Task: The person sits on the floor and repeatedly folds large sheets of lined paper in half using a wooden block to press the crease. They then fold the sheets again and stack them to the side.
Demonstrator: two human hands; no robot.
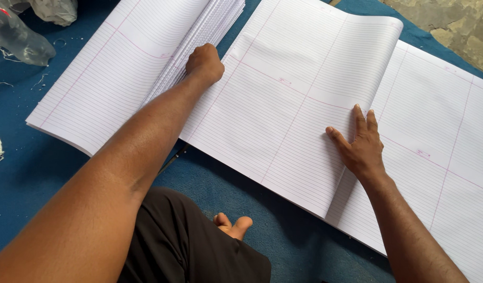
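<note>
I see big white ruled paper sheets (pixel 283 120) on blue floor cloth (pixel 252 209) | left hand (pixel 205 64) fisted, pressing the fold | right hand (pixel 363 144) flat, fingers spread, under curling top sheet | risk: sheet springs back, creases crooked.

blue mat (pixel 283 236), ruled sheets (pixel 283 105), plastic bag (pixel 21 31)

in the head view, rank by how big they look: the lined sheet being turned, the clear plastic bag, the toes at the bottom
1. Lined sheet being turned, by far the largest.
2. Clear plastic bag, top left, partly cut off.
3. Toes, smallest, though nearer the camera.
</note>
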